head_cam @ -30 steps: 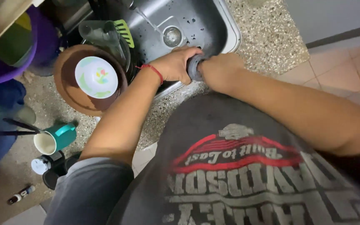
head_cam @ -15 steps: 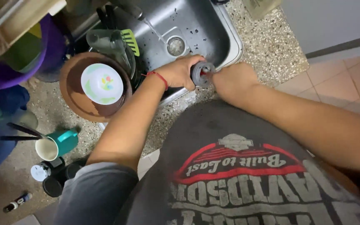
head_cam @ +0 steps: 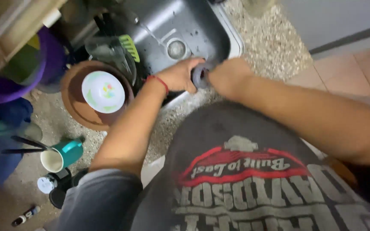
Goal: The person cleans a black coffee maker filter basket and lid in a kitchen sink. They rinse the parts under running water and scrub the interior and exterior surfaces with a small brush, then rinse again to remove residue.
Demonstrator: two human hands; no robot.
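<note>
Right, both hands are meeting over the front rim of the steel sink (head_cam: 219, 32). Left hand (head_cam: 178, 76), red string at the wrist, is wrapping its fingers around a small round dark-grey object (head_cam: 199, 76); it looks like a lid or small cup, too blurred to tell which. Right hand (head_cam: 227, 77) is closing on the other side of it, fingers curled in, probably scrubbing or twisting.

Handling, my read: light, rigid, likely plastic or metal, not fragile. Wet, so probably slippery. Best grip is around the rim with thumb opposing the fingers, which is roughly what the left hand is doing.

Water is running in a thin stream (head_cam: 150, 33) toward the drain (head_cam: 177, 48). Sink basin is looking wet and speckled.

Surface: speckled stone counter (head_cam: 262, 47), crowded on the left side. Brown round basin (head_cam: 76, 107) is holding a white bowl (head_cam: 102, 91) with a coloured print. Clear glass pitcher (head_cam: 110, 53) and a green brush (head_cam: 130, 47) are sitting just behind it by the sink edge. Teal mug (head_cam: 63, 155) is lying tipped on its side nearer the person, with small dark jars (head_cam: 54, 188) beside it. Purple tub (head_cam: 43, 64) is standing at the far left.

Room: tiled floor (head_cam: 347, 64) to the right, tight working space.
</note>
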